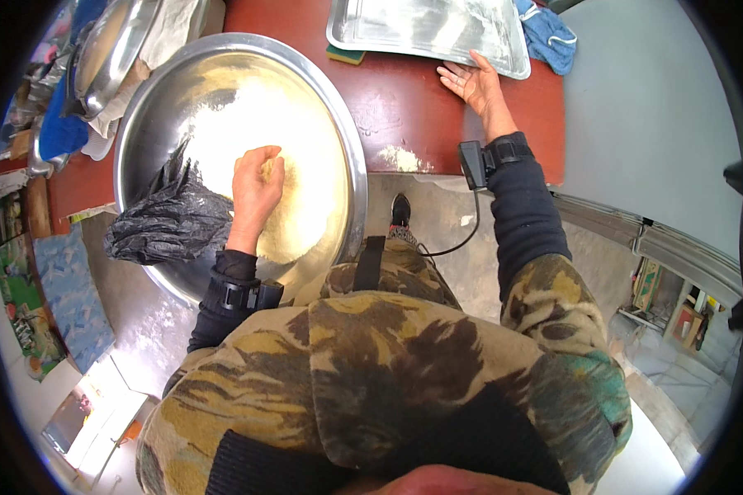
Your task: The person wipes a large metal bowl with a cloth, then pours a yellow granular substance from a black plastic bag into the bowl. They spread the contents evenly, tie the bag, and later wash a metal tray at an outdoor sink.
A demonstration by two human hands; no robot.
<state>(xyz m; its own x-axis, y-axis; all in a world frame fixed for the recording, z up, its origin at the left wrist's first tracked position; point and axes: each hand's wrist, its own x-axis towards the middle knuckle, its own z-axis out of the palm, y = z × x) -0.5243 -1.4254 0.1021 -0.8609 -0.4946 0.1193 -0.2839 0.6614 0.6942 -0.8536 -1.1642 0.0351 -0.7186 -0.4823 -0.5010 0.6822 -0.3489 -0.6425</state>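
Observation:
A wide metal basin (358, 185) holds a heap of pale yellow flour or meal (309, 210). Above the heap is my left hand (258, 185), its fingers curled; whether a pinch of the powder is between them I cannot tell. A crumpled black plastic bag (167, 223) lies over the basin's near left side, beside my left wrist. My right hand (475, 83), palm up with fingers spread, is at the near edge of a rectangular metal tray (427, 46). Its fingertips reach the tray's rim; the thumb rests at the rim. White powder dusts the tray.
The red tabletop (390, 99) bears a small spill of powder (402, 158). A green and yellow sponge (345, 54) is partly under the tray, with a blue cloth (548, 37) to its right. Another metal bowl (114, 49) stands at the left. A grey surface (644, 124) adjoins on the right.

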